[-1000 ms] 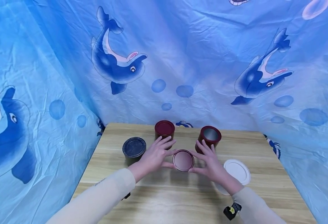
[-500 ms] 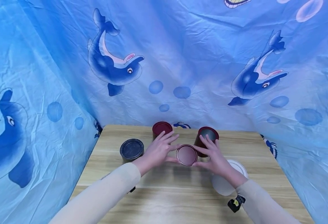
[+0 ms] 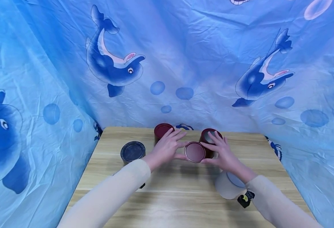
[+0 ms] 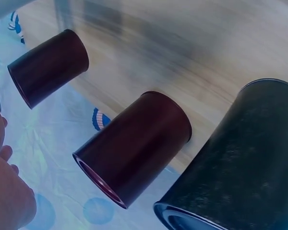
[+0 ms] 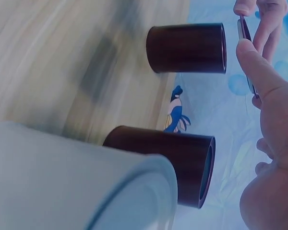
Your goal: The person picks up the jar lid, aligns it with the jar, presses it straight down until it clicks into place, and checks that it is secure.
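A dark red round lid (image 3: 195,152) is held level above the table between both hands. My left hand (image 3: 167,147) pinches its left edge with thumb and index finger, the other fingers spread. On the opposite edge, my right hand (image 3: 225,155) holds the lid between thumb and index finger. Just behind it stands a dark red can (image 3: 210,154) with its top uncovered and a grey interior; the lid overlaps its front left side in the head view. In the right wrist view, the lid (image 5: 245,29) shows edge-on, apart from the uncovered can (image 5: 158,155).
A lidded dark red can (image 3: 163,129) stands at the back, partly behind the left hand. To its front left is a black lidded can (image 3: 132,152). A white lidded can (image 3: 226,186) stands under the right forearm. Dolphin-printed cloth (image 3: 212,63) hangs behind the wooden table (image 3: 167,205).
Both hands have carried the lid to the right and away from me, from in front of the cans to beside the uncovered red can. The cans have stayed in place.
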